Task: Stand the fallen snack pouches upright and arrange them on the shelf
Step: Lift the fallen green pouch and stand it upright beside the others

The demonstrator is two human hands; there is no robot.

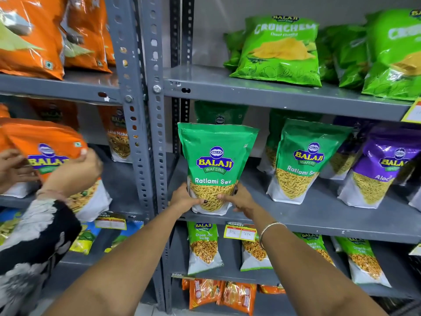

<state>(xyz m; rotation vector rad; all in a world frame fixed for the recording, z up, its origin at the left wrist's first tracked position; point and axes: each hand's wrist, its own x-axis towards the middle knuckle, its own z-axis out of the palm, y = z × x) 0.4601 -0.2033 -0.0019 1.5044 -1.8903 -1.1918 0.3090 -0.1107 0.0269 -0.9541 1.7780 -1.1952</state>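
Note:
A green Ratlami Sev pouch [215, 165] stands upright at the left end of the grey middle shelf [319, 222]. My left hand [183, 198] grips its lower left side and my right hand [239, 198] grips its lower right side. Further right on the same shelf a second green Ratlami Sev pouch [303, 160] stands upright, and beside it a purple pouch [380, 169]. More green pouches stand behind them in shadow.
Another person's hands [73, 172] hold an orange pouch [45, 151] in the left bay. Grey slotted uprights [148, 133] divide the two bays. Light green Crunchem bags [280, 49] fill the shelf above. Smaller green pouches [204, 247] and price tags [240, 231] sit below.

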